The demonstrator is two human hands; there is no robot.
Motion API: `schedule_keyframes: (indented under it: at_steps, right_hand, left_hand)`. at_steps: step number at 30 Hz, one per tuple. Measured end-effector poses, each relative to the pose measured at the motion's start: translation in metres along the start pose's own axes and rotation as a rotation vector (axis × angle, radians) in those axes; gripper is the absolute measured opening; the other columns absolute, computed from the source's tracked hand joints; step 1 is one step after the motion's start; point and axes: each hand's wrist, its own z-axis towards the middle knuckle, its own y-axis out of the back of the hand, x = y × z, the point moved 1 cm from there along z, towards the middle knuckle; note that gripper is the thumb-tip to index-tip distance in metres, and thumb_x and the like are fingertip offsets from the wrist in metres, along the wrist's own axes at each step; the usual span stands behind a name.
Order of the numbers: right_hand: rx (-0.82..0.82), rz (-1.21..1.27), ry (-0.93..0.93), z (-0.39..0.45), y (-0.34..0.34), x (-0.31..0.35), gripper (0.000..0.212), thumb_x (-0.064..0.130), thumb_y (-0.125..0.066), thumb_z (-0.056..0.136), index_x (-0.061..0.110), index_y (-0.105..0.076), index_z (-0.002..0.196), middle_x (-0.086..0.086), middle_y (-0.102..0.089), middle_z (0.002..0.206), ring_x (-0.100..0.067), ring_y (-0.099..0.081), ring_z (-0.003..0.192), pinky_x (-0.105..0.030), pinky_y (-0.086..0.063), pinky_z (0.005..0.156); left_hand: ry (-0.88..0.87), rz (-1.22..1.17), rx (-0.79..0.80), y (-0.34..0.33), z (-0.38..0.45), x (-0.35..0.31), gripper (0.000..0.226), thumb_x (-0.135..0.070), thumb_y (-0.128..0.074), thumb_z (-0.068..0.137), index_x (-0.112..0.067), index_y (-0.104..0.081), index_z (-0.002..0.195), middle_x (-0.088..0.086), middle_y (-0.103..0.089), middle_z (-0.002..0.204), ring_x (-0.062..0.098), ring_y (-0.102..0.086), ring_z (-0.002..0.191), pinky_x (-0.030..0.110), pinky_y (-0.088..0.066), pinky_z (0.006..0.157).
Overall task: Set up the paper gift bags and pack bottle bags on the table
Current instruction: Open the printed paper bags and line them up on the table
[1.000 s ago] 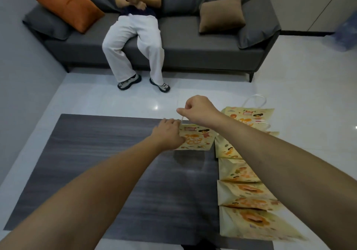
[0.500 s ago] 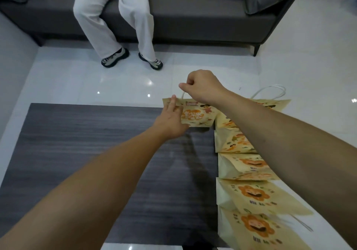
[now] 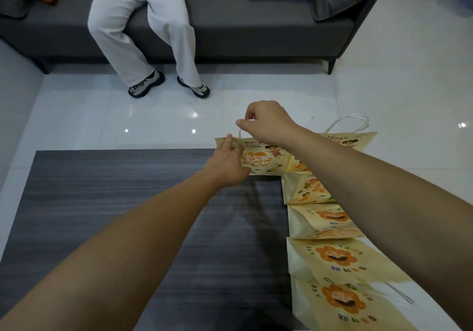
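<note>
My left hand (image 3: 226,163) rests with straight fingers against the left edge of a pale yellow paper gift bag printed with orange cartoon figures (image 3: 258,160), at the far edge of the dark grey wood-grain table (image 3: 128,202). My right hand (image 3: 266,123) pinches its thin white cord handle (image 3: 240,133) — mostly hidden inside my fist. My forearm covers part of the row of matching flattened bags (image 3: 330,256) along the table's right side — the nearest is cut off by the frame.
</note>
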Motion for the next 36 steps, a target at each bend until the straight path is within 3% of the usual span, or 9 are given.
schedule_keyframes:
  at_steps: [4, 7, 11, 14, 16, 20, 27, 30, 36]
  right_hand:
    - [-0.005, 0.048, -0.009, -0.014, -0.001, -0.002, 0.031, 0.038, -0.061, 0.095, 0.011, -0.069, 0.110, -0.006, -0.068, 0.103, -0.023, -0.063, 0.091, -0.036, -0.054, 0.075]
    - [-0.018, 0.059, -0.028, -0.026, 0.002, -0.002, 0.039, 0.036, -0.061, 0.095, 0.015, -0.063, 0.128, -0.007, -0.067, 0.116, -0.023, -0.061, 0.095, -0.032, -0.050, 0.065]
    - [-0.069, 0.010, -0.057, -0.049, 0.014, 0.007, 0.052, 0.033, -0.063, 0.095, 0.018, -0.051, 0.144, -0.008, -0.057, 0.138, -0.027, -0.062, 0.101, -0.038, -0.056, 0.080]
    - [-0.129, -0.005, -0.088, -0.075, 0.025, 0.020, 0.056, 0.033, -0.066, 0.094, 0.020, -0.049, 0.146, -0.008, -0.055, 0.142, -0.029, -0.061, 0.113, -0.032, -0.052, 0.079]
    - [-0.174, -0.015, -0.108, -0.098, 0.033, 0.034, 0.058, 0.033, -0.068, 0.094, 0.021, -0.048, 0.147, -0.008, -0.055, 0.143, -0.029, -0.058, 0.119, -0.035, -0.051, 0.087]
    - [-0.274, -0.043, -0.158, -0.161, 0.049, 0.065, 0.062, 0.036, -0.068, 0.093, 0.022, -0.046, 0.149, -0.007, -0.054, 0.145, -0.028, -0.054, 0.128, -0.041, -0.048, 0.101]
    - [-0.457, -0.112, -0.298, -0.298, 0.059, 0.104, 0.064, 0.040, -0.067, 0.091, 0.022, -0.046, 0.149, -0.008, -0.055, 0.143, -0.030, -0.052, 0.129, -0.044, -0.047, 0.103]
    - [-0.518, -0.104, -0.380, -0.363, 0.051, 0.108, 0.063, 0.043, -0.067, 0.089, 0.024, -0.048, 0.146, -0.009, -0.057, 0.138, -0.031, -0.057, 0.121, -0.044, -0.049, 0.099]
    - [-0.635, -0.067, -0.554, -0.486, 0.038, 0.102, 0.066, 0.043, -0.067, 0.089, 0.024, -0.045, 0.149, -0.007, -0.055, 0.141, -0.029, -0.051, 0.129, -0.042, -0.045, 0.103]
  left_hand:
    - [0.002, 0.019, -0.008, 0.006, -0.008, 0.005, 0.073, -0.045, -0.058, 0.096, -0.019, -0.028, 0.158, 0.011, -0.001, 0.169, 0.030, -0.006, 0.154, 0.044, -0.016, 0.123]
    - [0.001, 0.015, -0.028, 0.016, -0.018, 0.007, 0.068, -0.044, -0.059, 0.096, -0.020, -0.035, 0.155, 0.011, -0.009, 0.168, 0.030, -0.013, 0.152, 0.042, -0.018, 0.122]
    - [-0.022, 0.010, -0.076, 0.035, -0.043, 0.002, 0.060, -0.040, -0.060, 0.096, -0.017, -0.043, 0.148, 0.012, -0.035, 0.155, 0.032, -0.035, 0.139, 0.041, -0.033, 0.112]
    - [-0.055, 0.028, -0.114, 0.050, -0.068, -0.002, 0.058, -0.041, -0.060, 0.095, -0.017, -0.046, 0.146, 0.011, -0.046, 0.144, 0.031, -0.044, 0.130, 0.041, -0.040, 0.103]
    - [-0.088, 0.056, -0.141, 0.063, -0.089, -0.007, 0.055, -0.042, -0.059, 0.095, -0.017, -0.048, 0.143, 0.011, -0.050, 0.139, 0.029, -0.047, 0.126, 0.040, -0.042, 0.098]
    - [-0.188, 0.124, -0.194, 0.092, -0.140, -0.019, 0.063, -0.043, -0.061, 0.095, -0.018, -0.042, 0.149, 0.011, -0.044, 0.150, 0.030, -0.042, 0.135, 0.044, -0.041, 0.105]
    - [-0.448, 0.217, -0.328, 0.132, -0.245, -0.053, 0.066, -0.045, -0.059, 0.096, -0.020, -0.038, 0.153, 0.010, -0.040, 0.154, 0.032, -0.039, 0.139, 0.046, -0.040, 0.111]
    - [-0.555, 0.270, -0.336, 0.125, -0.285, -0.075, 0.067, -0.045, -0.060, 0.095, -0.020, -0.038, 0.152, 0.011, -0.042, 0.151, 0.032, -0.041, 0.136, 0.045, -0.041, 0.110]
    - [-0.769, 0.387, -0.294, 0.075, -0.369, -0.139, 0.066, -0.048, -0.057, 0.094, -0.021, -0.039, 0.151, 0.010, -0.044, 0.149, 0.032, -0.042, 0.135, 0.046, -0.041, 0.108]
